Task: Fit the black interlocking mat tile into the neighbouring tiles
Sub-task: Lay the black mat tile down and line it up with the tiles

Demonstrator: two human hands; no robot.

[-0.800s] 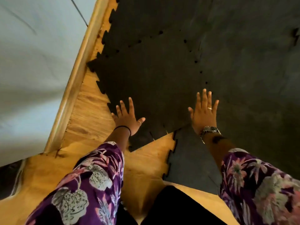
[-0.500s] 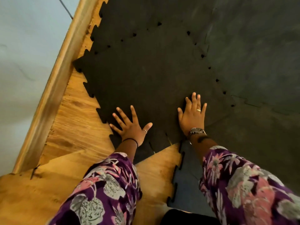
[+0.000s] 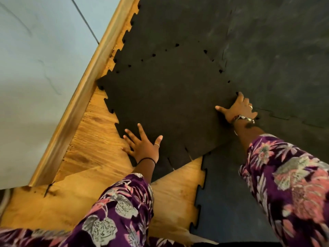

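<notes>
The black interlocking mat tile lies in the middle of the floor with toothed edges. Its far and right edges meet the neighbouring tiles, with small dark gaps along both seams. My left hand rests flat with spread fingers on the tile's near left corner, partly over the wooden floor. My right hand sits at the tile's right edge by the seam, thumb out on the tile, fingers curled at the edge. The tile's near right corner overlaps a tile below it.
Bare wooden floor shows left of and below the tile. A wooden skirting board and a pale wall run along the left. A bluish-grey tile lies near right. Floral purple sleeves cover both forearms.
My right hand moved right from flat on the tile's near part to its right edge at the seam. My left hand stayed flat near the left corner. The view shifted.
</notes>
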